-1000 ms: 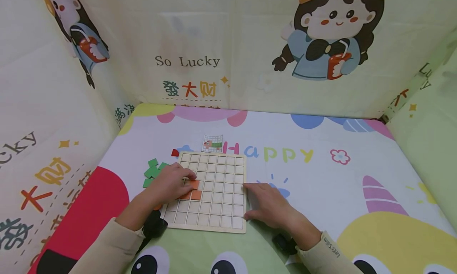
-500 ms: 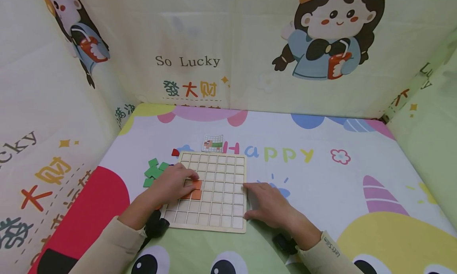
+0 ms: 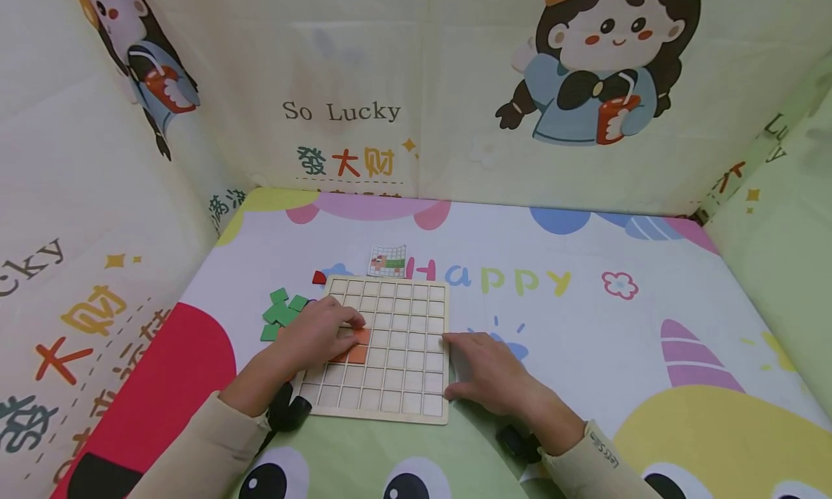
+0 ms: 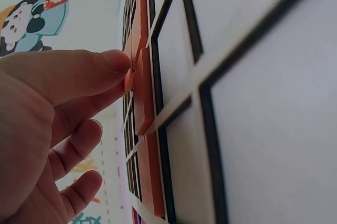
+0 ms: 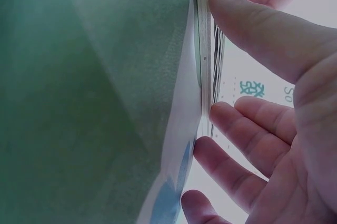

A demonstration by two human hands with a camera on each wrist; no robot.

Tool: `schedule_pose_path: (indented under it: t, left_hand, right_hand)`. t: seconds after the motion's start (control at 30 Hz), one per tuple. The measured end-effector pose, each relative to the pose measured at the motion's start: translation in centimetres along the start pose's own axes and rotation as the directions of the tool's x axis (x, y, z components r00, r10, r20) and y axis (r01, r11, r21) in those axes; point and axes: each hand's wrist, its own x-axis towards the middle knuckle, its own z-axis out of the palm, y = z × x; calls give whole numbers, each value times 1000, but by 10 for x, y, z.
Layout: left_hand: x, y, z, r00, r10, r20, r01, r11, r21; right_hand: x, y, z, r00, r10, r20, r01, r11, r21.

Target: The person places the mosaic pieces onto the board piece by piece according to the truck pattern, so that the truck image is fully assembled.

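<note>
A square wooden grid board (image 3: 377, 415) lies on the table. My left hand (image 3: 316, 333) is over its left part, and between thumb and index finger it pinches an orange square tile (image 4: 128, 81), close above the grid. Other orange tiles (image 4: 144, 89) sit in a line in the cells just beside the fingertips; one orange tile (image 3: 357, 354) shows plainly in the head view, the rest partly behind the hand. At the board's right edge, my right hand (image 3: 487, 372) rests its thumb and fingertips against the wooden side (image 5: 205, 58), fingers loosely extended.
Several green tiles (image 3: 279, 313) lie loose left of the board, partly behind the left hand. A red piece (image 3: 318, 277) sits near its upper left corner. Beyond the far edge lies a small pattern card (image 3: 387, 261) with a coloured grid picture. Printed cloth walls surround the table.
My left hand has shifted slightly to the right over the grid, moving the orange tile closer above the other orange ones. The right hand stays against the board's edge.
</note>
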Motion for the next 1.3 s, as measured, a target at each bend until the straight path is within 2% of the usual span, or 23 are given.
schedule_pose_path:
  t: [0.3,0.7,0.83,1.1,1.3]
  left_hand:
    - [0,2,1,1000,8,0,-8,1000,9]
    - [-3,-3,0,1000,6,-13,-7,1000,-19]
    - [-5,-6,-5,1000,-16,-14,15,999,-38]
    - [-19,-17,-16,993,-113,-39,110,991,-70]
    - [-30,-29,-21,986,-149,-76,142,986,-92]
  right_hand:
    - [-1,0,0,1000,-8,1,8,1000,6]
    - [0,0,0,1000,-5,2,5,1000,11]
    - [0,0,0,1000,-4,3,4,1000,11]
    - [0,-1,-1,1000,-6,5,6,1000,7]
    - [0,-1,-1,1000,-8,4,8,1000,6]
